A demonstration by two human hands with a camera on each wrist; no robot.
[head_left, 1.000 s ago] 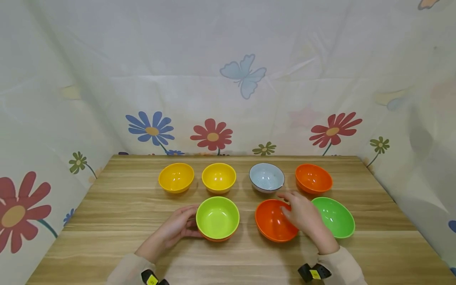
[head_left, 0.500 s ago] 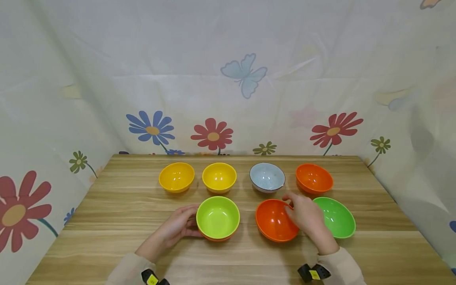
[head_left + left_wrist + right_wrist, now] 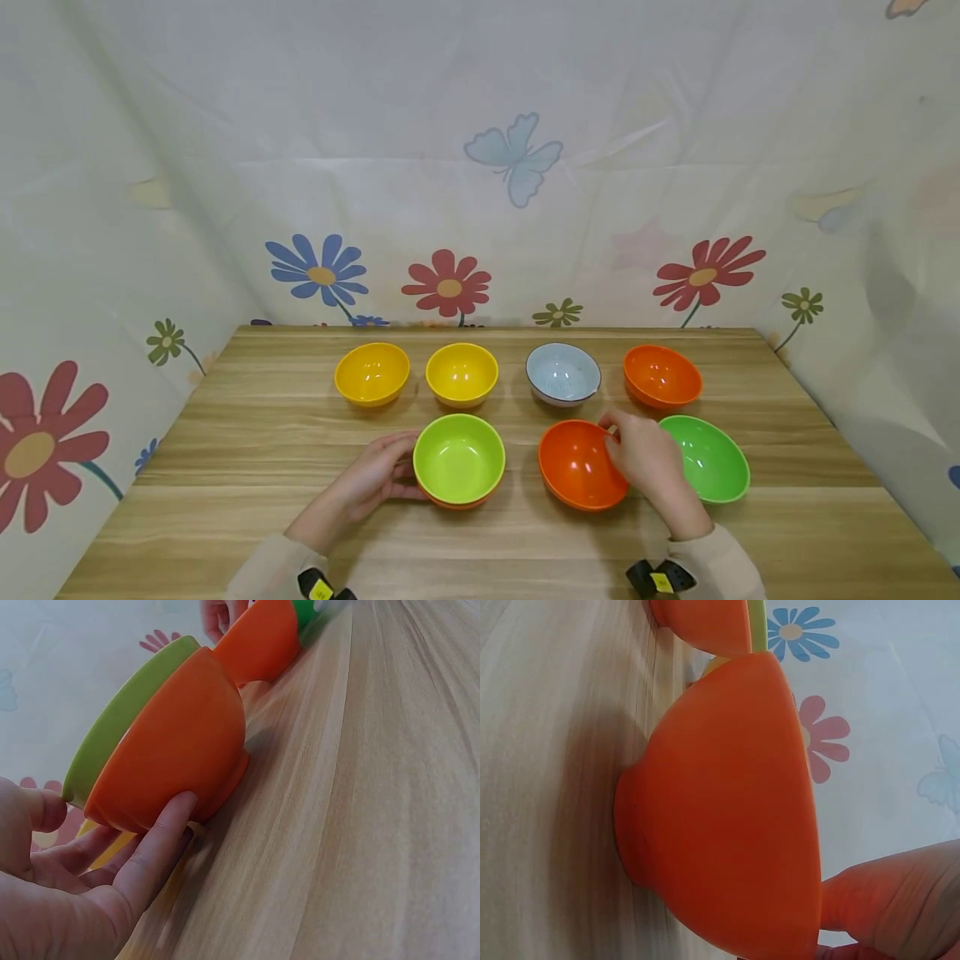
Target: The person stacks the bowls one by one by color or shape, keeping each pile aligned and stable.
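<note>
A lime-green bowl point(image 3: 459, 460) sits nested in an orange bowl point(image 3: 180, 742), left of the middle of the table. My left hand point(image 3: 375, 477) cups this stack from its left side; in the left wrist view the fingers lie against the orange wall and touch the lime rim. To the right stands a red-orange bowl point(image 3: 581, 467), its foot on the table in the right wrist view. At that bowl's right rim, my right hand point(image 3: 647, 450) pinches the edge between thumb and fingers. Some right fingertips are hidden behind the rim.
A green bowl point(image 3: 707, 460) stands just right of my right hand. Along the back are an amber bowl point(image 3: 372, 375), a yellow bowl point(image 3: 461, 373), a pale blue bowl point(image 3: 562, 373) and another orange bowl point(image 3: 662, 375). Flower-printed cloth point(image 3: 375, 192) hangs around the wooden table point(image 3: 247, 433).
The fingers of my right hand have drawn in from over the red-orange bowl and come together on its rim. My left hand and the bowls keep their places.
</note>
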